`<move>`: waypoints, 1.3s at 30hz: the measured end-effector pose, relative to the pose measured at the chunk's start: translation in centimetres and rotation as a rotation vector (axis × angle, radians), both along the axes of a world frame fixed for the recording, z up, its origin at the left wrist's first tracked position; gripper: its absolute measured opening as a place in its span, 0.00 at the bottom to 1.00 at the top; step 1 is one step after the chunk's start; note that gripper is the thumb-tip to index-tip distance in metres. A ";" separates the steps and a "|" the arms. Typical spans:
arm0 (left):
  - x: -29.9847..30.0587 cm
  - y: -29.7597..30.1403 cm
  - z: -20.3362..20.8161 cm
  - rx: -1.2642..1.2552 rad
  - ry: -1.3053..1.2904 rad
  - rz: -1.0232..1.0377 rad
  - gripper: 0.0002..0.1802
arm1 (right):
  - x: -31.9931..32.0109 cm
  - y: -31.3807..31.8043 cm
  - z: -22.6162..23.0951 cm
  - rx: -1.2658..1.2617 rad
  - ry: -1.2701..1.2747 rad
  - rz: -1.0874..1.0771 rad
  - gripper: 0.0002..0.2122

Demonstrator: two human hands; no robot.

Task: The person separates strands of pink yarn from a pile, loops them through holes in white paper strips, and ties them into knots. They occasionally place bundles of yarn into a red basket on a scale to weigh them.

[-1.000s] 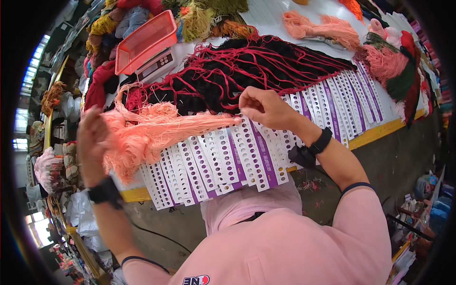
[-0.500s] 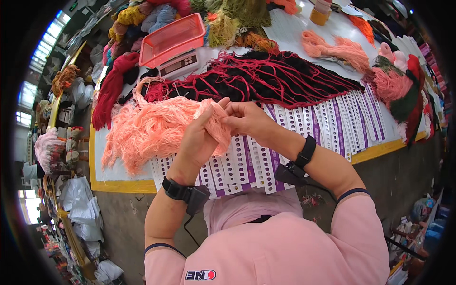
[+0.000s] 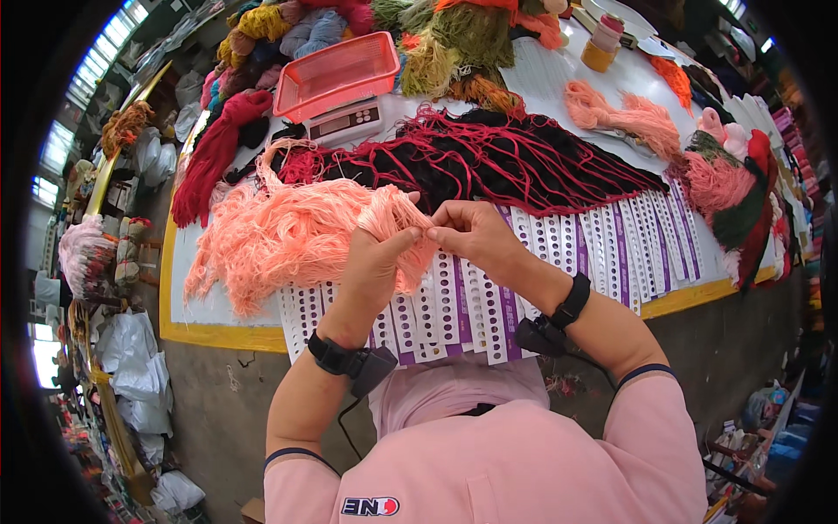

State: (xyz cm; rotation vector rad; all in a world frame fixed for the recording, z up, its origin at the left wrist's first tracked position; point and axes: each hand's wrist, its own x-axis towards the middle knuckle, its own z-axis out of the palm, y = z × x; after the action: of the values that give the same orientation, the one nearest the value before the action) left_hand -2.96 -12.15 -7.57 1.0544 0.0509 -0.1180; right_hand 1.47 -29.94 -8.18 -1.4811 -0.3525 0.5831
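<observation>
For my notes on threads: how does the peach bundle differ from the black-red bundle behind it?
The peach bundle is a single colour; the black-red bundle mixes two. The left hand holds the peach bundle's right end, with the right hand pinching there; the black-red bundle lies unheld. The black-red bundle stretches farther across the table than the peach bundle. Both show loose strands.

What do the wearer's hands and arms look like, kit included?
Left hand and right hand are gloveless. Black wrist straps carry dark boxes with black cables. Short pink sleeves end in navy trim.
</observation>
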 end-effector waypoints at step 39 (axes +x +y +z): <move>-6.3 48.0 2.3 -0.282 0.083 0.452 0.14 | 11.3 -16.0 2.8 -0.261 -0.123 -0.020 0.12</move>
State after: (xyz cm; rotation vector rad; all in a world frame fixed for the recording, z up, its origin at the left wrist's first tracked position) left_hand -9.30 35.85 -5.27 0.7347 0.3362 0.2358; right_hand 12.82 -45.96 -5.35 -1.7743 -0.3670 0.5382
